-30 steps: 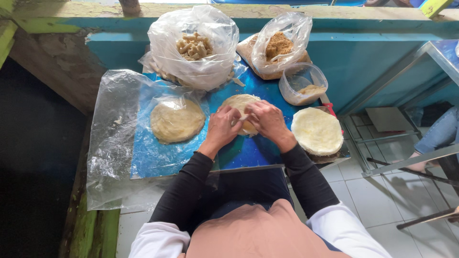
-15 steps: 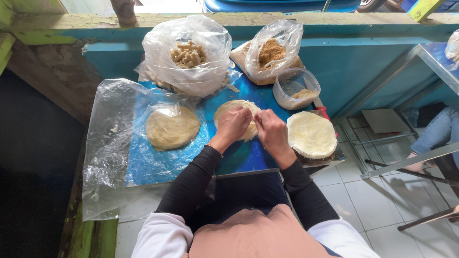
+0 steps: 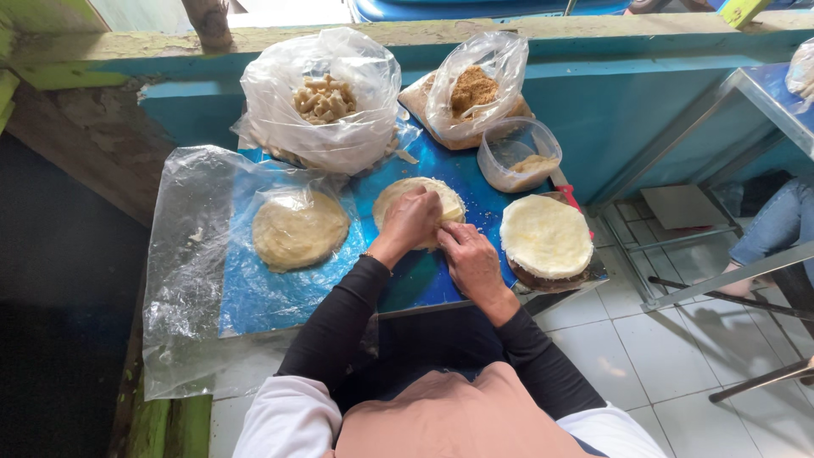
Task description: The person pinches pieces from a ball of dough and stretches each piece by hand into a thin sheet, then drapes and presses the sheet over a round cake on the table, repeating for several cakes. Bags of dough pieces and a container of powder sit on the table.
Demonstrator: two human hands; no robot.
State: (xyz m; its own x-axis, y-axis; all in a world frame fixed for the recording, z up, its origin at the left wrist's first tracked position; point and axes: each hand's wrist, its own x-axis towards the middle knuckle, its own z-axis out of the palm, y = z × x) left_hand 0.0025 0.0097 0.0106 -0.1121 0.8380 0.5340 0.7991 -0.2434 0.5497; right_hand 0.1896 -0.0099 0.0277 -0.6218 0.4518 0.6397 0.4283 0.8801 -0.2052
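**A:** A seated person folds a thin pale wrapper (image 3: 417, 202) on a blue board (image 3: 280, 297), both hands at work on it. The left hand (image 3: 409, 222) lies knuckles-up across the wrapper's middle, fingers curled together and pressing down; the right hand (image 3: 469, 259) pinches the wrapper's near-right edge between thumb and fingertips.

**B:** And the risk, as it stands?

**A:** The sheet looks thin and soft. A hard tug from the pinching fingers could tear the edge, and any filling under the left palm could squeeze out beyond the knuckles. A stack of wrappers (image 3: 547, 237) sits just right of the right hand on a dark plate whose far side appears to overhang the board's corner; a nudge from that wrist could tip it toward the tiled floor.

**B:** What stays out of sight?

**A:** Whatever lies under the left hand: whether filling is there cannot be told. Left of the fingers, another flat round (image 3: 298, 229) rests under clear plastic sheet (image 3: 191, 280), its surface dulled by glare. Beyond the fingertips stand a bag of pale chunks (image 3: 322, 100), a bag of brown crumbs (image 3: 476, 85) and a clear tub (image 3: 519, 154), contents only partly readable. Another person's leg (image 3: 776, 222) is cut off at the right frame edge.
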